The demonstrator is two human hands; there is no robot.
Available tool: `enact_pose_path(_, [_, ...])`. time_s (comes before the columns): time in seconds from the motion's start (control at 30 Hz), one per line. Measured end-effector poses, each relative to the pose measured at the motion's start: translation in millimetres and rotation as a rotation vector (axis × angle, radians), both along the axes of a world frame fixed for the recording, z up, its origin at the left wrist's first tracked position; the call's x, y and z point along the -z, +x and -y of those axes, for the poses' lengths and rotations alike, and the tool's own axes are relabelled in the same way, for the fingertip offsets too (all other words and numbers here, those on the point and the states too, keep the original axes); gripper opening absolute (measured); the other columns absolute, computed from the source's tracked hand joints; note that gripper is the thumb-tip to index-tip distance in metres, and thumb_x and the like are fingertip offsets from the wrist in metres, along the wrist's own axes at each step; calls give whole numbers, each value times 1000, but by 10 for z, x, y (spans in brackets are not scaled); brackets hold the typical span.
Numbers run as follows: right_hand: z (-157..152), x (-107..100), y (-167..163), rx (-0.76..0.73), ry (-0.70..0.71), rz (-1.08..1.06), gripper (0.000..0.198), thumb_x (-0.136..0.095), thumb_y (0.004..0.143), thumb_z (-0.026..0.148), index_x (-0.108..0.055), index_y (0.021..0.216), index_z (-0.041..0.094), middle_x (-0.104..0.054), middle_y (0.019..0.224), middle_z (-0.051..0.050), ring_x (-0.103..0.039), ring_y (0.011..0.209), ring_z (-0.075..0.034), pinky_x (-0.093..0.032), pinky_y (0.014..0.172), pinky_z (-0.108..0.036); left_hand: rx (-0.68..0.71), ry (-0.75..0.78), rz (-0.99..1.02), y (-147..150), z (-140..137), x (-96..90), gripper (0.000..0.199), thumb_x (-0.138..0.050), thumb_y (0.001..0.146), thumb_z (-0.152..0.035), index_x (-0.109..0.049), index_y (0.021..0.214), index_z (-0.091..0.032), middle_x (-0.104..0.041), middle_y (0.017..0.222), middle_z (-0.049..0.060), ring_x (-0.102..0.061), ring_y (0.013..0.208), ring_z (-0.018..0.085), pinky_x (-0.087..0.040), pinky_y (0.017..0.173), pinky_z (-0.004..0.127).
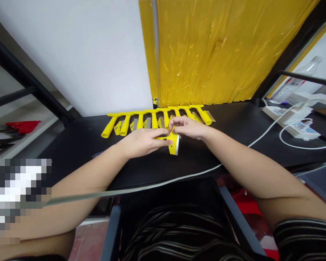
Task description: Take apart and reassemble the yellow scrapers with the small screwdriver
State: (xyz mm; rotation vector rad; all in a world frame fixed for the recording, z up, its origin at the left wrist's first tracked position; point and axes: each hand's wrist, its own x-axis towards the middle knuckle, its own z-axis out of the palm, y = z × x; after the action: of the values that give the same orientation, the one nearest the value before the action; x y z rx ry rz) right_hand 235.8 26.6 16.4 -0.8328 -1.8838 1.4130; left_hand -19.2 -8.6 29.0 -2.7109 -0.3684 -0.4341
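Over the black table, both hands are closed on a yellow scraper [174, 145] with a wide head and a pale straight edge facing right. My left hand [141, 143] grips its handle side, fingers reaching onto the head. At the far end of the head, my right hand [189, 127] pinches with thumb and fingers. Just behind them lies a row of several yellow tools with tube handles [109, 127], their crosspieces lined up at the back. Small yellow pieces with grey metal blades [147, 122] lie between those handles. My hands partly cover the middle of the row.
A white cable [179, 177] crosses in front of the black table [225, 148]. On the right are a white power strip [290, 121] and a clear bottle [296, 79]. A white panel [97, 54] and yellow plastic sheeting [220, 54] stand behind.
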Motion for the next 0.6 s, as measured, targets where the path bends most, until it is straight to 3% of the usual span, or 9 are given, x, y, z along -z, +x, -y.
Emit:
enact_pose_path(0.33, [34, -36, 21, 105, -207, -138, 22, -73, 73, 9, -66, 91, 21, -66, 80, 1, -61, 71, -13, -58, 63, -25, -28, -31, 39, -31, -18, -4, 33, -56, 106, -23, -73, 132, -31, -68, 139, 9, -74, 109, 21, -61, 74, 26])
enact_pose_path(0.6, [-25, 16, 17, 163, -112, -147, 20, -73, 83, 18, -61, 99, 22, -62, 76, 3, -62, 67, -14, -57, 63, -27, -45, -30, 82, -18, -41, 14, 29, -54, 106, -23, -75, 125, -27, -66, 149, 6, -74, 117, 23, -64, 82, 31])
